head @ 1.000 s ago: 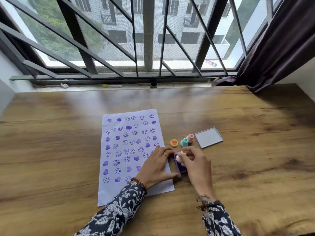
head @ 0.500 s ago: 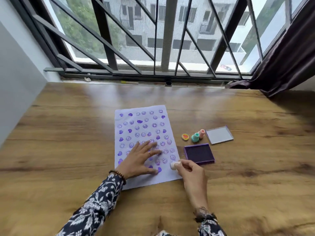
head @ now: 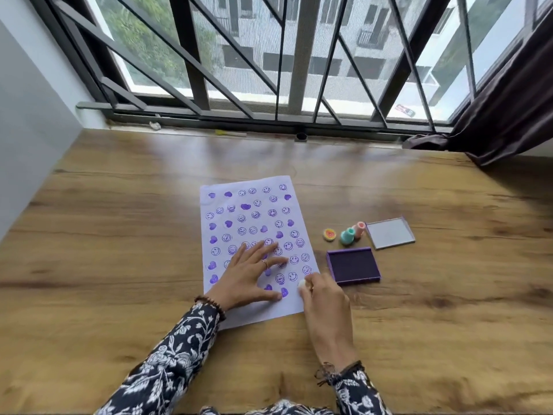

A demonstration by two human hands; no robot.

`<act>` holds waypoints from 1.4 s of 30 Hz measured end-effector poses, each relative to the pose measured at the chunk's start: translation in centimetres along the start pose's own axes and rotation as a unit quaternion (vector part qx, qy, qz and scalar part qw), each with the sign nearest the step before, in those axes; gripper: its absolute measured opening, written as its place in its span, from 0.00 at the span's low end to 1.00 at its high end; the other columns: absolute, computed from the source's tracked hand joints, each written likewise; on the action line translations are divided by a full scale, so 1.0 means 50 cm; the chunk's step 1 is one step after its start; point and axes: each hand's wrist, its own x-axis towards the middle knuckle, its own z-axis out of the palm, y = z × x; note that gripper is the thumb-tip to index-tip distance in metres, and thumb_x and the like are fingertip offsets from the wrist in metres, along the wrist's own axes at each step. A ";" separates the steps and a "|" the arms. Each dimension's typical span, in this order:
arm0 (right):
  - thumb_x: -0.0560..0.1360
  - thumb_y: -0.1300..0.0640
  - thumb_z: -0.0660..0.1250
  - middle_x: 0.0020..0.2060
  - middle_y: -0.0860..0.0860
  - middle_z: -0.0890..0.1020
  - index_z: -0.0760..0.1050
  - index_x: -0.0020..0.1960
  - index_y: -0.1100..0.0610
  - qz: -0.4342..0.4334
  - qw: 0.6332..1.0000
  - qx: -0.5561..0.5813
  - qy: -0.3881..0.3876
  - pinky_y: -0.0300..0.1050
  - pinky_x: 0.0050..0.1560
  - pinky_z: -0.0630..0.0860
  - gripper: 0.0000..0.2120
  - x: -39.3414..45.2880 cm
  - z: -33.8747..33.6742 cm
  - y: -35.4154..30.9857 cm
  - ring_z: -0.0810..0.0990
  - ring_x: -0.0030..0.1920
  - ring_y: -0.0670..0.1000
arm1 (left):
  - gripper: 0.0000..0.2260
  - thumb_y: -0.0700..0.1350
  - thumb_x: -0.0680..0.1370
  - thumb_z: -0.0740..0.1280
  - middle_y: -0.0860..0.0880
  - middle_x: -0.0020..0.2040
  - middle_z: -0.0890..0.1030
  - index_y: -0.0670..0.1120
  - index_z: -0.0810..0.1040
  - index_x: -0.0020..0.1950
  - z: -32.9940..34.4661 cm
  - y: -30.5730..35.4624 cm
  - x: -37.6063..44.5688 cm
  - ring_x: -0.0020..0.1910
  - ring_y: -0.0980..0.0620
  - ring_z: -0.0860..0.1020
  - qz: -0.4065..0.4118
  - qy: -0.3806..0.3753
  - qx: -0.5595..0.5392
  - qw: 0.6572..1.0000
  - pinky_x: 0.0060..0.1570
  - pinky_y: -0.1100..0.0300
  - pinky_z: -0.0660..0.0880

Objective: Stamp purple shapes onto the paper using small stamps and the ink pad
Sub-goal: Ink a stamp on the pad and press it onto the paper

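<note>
My left hand [head: 250,275] lies flat on the paper [head: 254,310] with the fingers spread wide. It grips nothing; it only presses the sheet down on the wooden table [head: 119,235]. The fingers point away from me and a bit to the right.

The paper sits near the middle of the table. Its long side runs from my edge of the table toward the window edge, leaning a little to the left at the far end. Purple hearts and smiley faces cover most of it.

My right hand [head: 324,307] comes next, at the near right corner of the paper. My thumb and fingertips are pinched shut around a small white stamp [head: 302,284]. Only its pale rounded top peeks out, so I cannot tell which way its long side points. It is right over the paper, beside the last purple heart.

Just to the right of the paper, the purple ink pad [head: 353,265] lies open and flat on the table. Behind it, toward the window, sit a yellow stamp [head: 329,234], a green stamp [head: 347,236] and a pink stamp [head: 359,229] in a short row. The green and pink ones stand upright and touch. The clear lid [head: 390,233] lies flat just to their right.
</note>
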 end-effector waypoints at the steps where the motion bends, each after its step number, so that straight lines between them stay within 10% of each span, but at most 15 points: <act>1: 0.77 0.56 0.61 0.49 0.53 0.79 0.74 0.51 0.57 0.006 1.000 -0.001 -0.003 0.45 0.46 0.72 0.06 0.006 -0.002 -0.002 0.79 0.47 0.54 | 0.31 0.61 0.68 0.69 0.58 0.75 0.53 0.63 0.60 0.68 0.000 0.000 0.000 0.74 0.57 0.44 0.000 0.000 0.000 1.000 0.72 0.52 0.36; 17: 0.63 0.64 0.75 0.47 0.59 0.83 0.79 0.44 0.62 0.128 0.971 -0.012 -0.200 0.44 0.47 0.76 0.11 0.111 -0.050 -0.022 0.80 0.51 0.59 | 0.30 0.59 0.67 0.71 0.59 0.74 0.54 0.63 0.63 0.66 -0.007 0.006 0.001 0.73 0.60 0.45 -0.009 0.006 -0.025 1.000 0.71 0.55 0.35; 26: 0.70 0.60 0.67 0.39 0.56 0.82 0.76 0.39 0.59 0.096 0.990 0.058 -0.091 0.44 0.36 0.68 0.03 0.057 -0.032 0.005 0.76 0.38 0.55 | 0.28 0.59 0.67 0.71 0.58 0.73 0.57 0.61 0.66 0.65 -0.019 0.019 0.002 0.74 0.56 0.50 -0.015 -0.006 -0.032 0.999 0.72 0.51 0.40; 32: 0.71 0.64 0.68 0.36 0.54 0.86 0.81 0.45 0.63 0.248 0.759 0.601 -0.038 0.32 0.33 0.79 0.05 0.062 -0.099 0.105 0.83 0.34 0.44 | 0.13 0.47 0.73 0.69 0.48 0.59 0.78 0.49 0.76 0.58 -0.056 0.062 0.067 0.60 0.49 0.73 0.003 0.102 -0.086 0.991 0.59 0.58 0.65; 42: 0.74 0.66 0.64 0.34 0.53 0.87 0.83 0.37 0.62 0.252 0.667 0.701 -0.007 0.33 0.32 0.79 0.11 0.077 -0.114 0.151 0.84 0.34 0.45 | 0.14 0.43 0.76 0.63 0.41 0.58 0.73 0.43 0.74 0.61 -0.038 0.143 0.221 0.56 0.44 0.74 0.059 0.014 -0.008 0.998 0.57 0.59 0.67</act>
